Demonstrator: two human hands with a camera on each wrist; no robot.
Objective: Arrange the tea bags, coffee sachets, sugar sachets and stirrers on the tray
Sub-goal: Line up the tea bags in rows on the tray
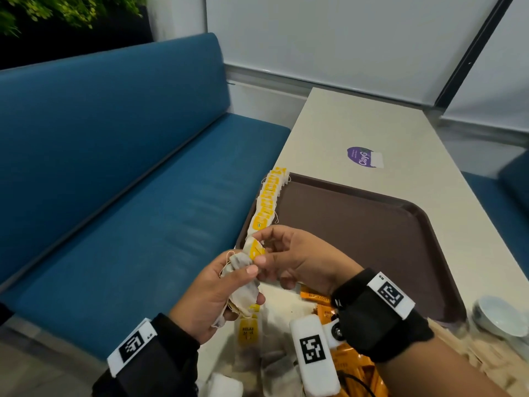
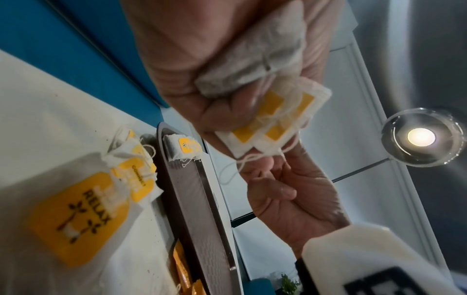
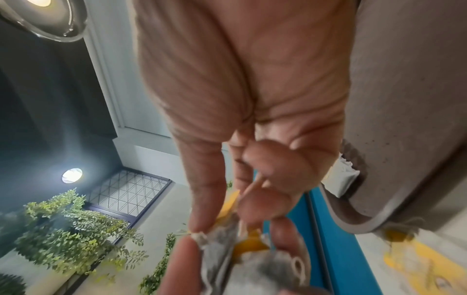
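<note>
A cream worktop point(image 1: 357, 124) beside a blue bench point(image 1: 128, 167) carries a brown tray point(image 1: 372, 224). Left hand point(image 1: 211, 293) grips tea bags point(image 1: 243, 282); right hand point(image 1: 297, 256) fingers pinch one. A tag point(image 2: 76, 217) reads "RELAX".

Both hands up in front, close together above the surface's near edge; left hand point(image 1: 213, 293) palm up, fingers curled round a bunch of tea bags point(image 1: 243, 285), thumb pressed on top; right hand point(image 1: 289, 256) reaches across from the right, thumb and forefinger pinching the top of that bunch; both wrists strapped in black bands.
</note>
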